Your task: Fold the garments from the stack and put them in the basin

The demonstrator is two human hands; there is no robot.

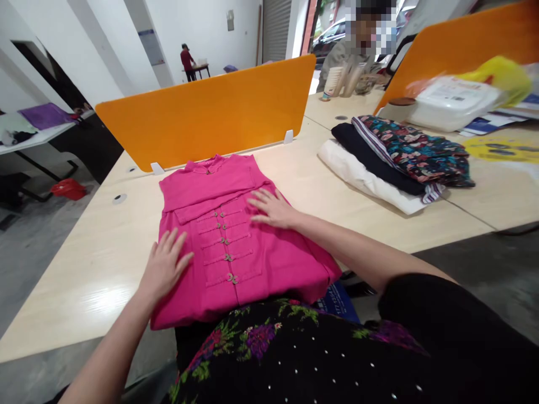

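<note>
Neither grip is clenched: left hand and right hand press flat on the bright pink button-front cotton shirt, mid-frame; its hem overhangs the pale wooden desk and could slide off.

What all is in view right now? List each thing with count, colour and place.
shirt: 1, pink, flat on the table, front up, buttoned
table: 1, pale wood, under the shirt
divider: 1, orange, upright behind the shirt
second divider: 1, orange, far right
folded pile: 1, white, black and floral layers, right of the shirt
white bag: 1, behind the pile
yellow bag: 1, far right, blurred
cups: a few, pale, far table end
seated person: 1, behind the cups
standing person: 1, red top, far back
red thing: 1, on the floor, left
left hand: flat on the shirt's left edge
right hand: flat on the shirt's right side
</note>
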